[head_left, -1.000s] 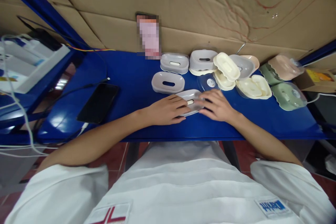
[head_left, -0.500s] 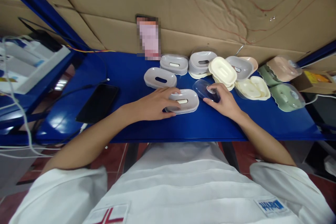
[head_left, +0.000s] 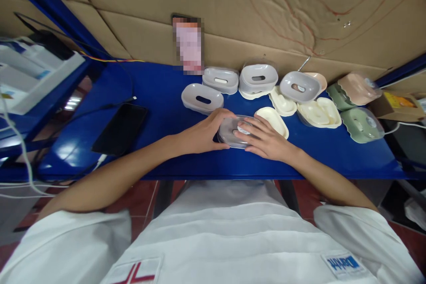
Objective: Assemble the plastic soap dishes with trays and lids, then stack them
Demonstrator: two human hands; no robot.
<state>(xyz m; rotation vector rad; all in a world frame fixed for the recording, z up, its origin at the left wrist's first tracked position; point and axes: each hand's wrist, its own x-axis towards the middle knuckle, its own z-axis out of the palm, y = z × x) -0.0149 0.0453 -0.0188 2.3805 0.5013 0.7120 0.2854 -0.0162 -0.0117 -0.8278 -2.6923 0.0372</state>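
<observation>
On the near middle of the blue table a grey soap dish (head_left: 225,138) sits under a clear lid (head_left: 235,121) with a round white sticker. My left hand (head_left: 208,132) grips the dish's left end, thumb at the front and fingers behind. From the right, my right hand (head_left: 268,140) lies over the lid with its fingers curled across the top and the right side. Just behind that hand, a cream oval tray (head_left: 275,120) rests on the table, partly hidden by it. Another grey soap dish (head_left: 202,98) with a slot stands behind my left hand.
Grey dishes (head_left: 258,78), cream parts (head_left: 319,112) and green lidded dishes (head_left: 362,124) line the back and right. A black phone (head_left: 120,128) with a cable lies left. Another phone (head_left: 188,46) leans against the cardboard wall (head_left: 140,4). A small box (head_left: 401,105) stands far right.
My right hand has carried the clear lid left onto the grey soap dish. The cream tray has moved from atop the cream pile to the table behind my right hand.
</observation>
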